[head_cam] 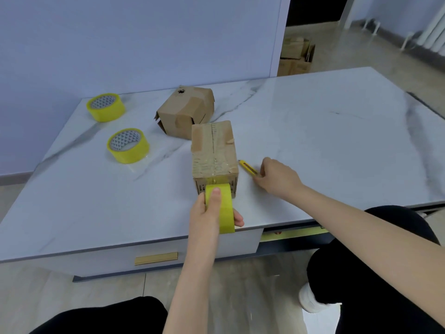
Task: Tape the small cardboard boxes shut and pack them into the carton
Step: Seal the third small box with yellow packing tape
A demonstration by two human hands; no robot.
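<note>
- Marbled white surface carries the small box that is being taped, a little back from the near edge. A second small box sits behind it with flaps gaping at one side.
- The left hand grips the tape roll low against the box's near end, thumb over its outer face and fingers curled round it. A strip runs from the roll up onto the box.
- The right hand reaches out beside the box. Its thumb and forefinger pinch the near end of the yellow utility knife lying on the surface.
- Nothing steadies the box, so a tug on the roll could drag or tip it toward the edge.
- If the strip goes slack, it may wrinkle or stick to itself before the cut.
- A blade worked one-handed close to the left thumb could nick it.
</note>
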